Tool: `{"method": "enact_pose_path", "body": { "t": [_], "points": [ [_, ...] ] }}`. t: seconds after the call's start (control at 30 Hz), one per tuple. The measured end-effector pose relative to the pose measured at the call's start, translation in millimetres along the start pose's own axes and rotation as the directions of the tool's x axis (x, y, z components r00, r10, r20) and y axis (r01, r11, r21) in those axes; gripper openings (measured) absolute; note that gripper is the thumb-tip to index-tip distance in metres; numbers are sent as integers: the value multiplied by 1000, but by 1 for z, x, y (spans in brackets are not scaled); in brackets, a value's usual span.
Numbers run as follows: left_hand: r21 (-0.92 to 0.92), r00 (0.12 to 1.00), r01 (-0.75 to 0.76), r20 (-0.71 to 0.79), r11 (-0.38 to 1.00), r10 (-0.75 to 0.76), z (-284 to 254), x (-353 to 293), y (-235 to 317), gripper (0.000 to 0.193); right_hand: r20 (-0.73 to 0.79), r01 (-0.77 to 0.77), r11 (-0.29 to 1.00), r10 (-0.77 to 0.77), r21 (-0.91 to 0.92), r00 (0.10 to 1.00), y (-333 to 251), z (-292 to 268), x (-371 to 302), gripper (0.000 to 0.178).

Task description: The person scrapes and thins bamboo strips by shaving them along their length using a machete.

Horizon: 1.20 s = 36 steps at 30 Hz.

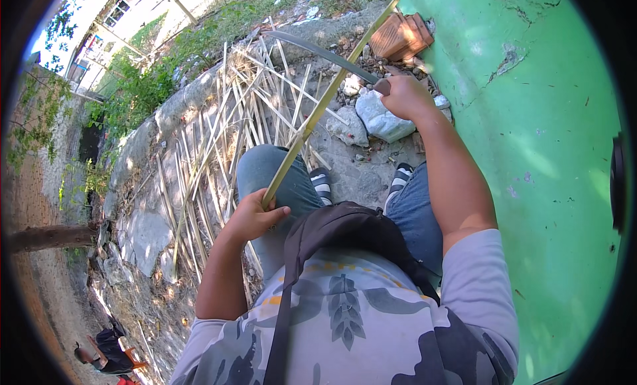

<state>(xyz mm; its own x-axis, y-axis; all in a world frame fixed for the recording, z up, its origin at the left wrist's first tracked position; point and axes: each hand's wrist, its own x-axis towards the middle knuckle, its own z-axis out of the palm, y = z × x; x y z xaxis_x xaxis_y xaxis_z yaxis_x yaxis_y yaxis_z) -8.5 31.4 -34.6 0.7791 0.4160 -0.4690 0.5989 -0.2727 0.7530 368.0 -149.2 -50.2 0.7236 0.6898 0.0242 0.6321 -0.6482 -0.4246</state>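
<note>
My left hand (253,216) is closed around the lower end of a long yellow-green bamboo strip (325,101). The strip slants up and away to the right, past my left knee. My right hand (406,96) grips the handle of a machete (318,51) with a long, slightly curved grey blade. Its blade points to the left and crosses the strip partway along. Whether blade and strip touch, I cannot tell. Many thin, pale split bamboo strips (249,106) lie scattered on the ground beyond and left of my legs.
Whitish rocks (385,116) lie below my right hand, and stacked reddish-brown tiles (400,37) sit farther off. A green surface (531,186) fills the right side. A low, rough concrete edge (133,153) curves along the left. At the lower left is another person (109,352).
</note>
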Motion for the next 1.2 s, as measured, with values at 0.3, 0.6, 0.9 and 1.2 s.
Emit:
{"method": "enact_pose_path", "body": {
  "t": [0.3,0.6,0.9,1.2],
  "points": [
    [5,1000,-7,-21,1000,7,0,-6,-6,37,192,223,965,-246,134,950,-28,-5,-18,22],
    [-97,999,-49,10,994,50,1,1,-15,38,5,86,993,-86,79,996,-22,-5,-12,25],
    [-55,983,-147,-117,988,140,12,-22,-20,37,-103,-69,981,88,181,991,-23,-26,-3,21],
    [57,993,-111,-35,992,113,-4,-32,-11,43,-227,-26,841,175,541,958,1,-30,-8,38]
  ]
}}
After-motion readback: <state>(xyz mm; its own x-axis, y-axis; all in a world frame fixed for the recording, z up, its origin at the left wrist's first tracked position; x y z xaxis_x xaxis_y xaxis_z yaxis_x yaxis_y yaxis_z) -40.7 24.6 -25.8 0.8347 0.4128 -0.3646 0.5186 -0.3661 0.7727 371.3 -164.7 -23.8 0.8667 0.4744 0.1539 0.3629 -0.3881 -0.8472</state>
